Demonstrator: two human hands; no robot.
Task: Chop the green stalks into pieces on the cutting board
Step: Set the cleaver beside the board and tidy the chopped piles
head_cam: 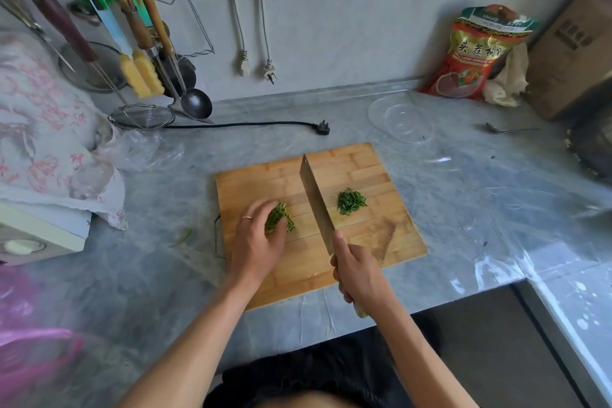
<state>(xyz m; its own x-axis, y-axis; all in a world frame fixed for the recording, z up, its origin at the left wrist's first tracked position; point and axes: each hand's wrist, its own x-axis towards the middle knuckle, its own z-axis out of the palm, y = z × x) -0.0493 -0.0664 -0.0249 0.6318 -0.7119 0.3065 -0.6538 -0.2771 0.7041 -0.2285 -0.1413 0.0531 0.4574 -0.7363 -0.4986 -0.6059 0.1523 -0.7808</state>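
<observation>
Nearest the bench edge, right hand [356, 270] clenched round the cleaver [316, 204] handle, blade running away across the cutting board [357, 162], edge seemingly down on the wood. Left of the blade, left hand [256, 238] cups a bunch of green stalks [280, 217], fingers curled over it. Right of the blade, a cut pile [351, 201]. Next cut likely needs the bunch fed rightward under the blade.
</observation>
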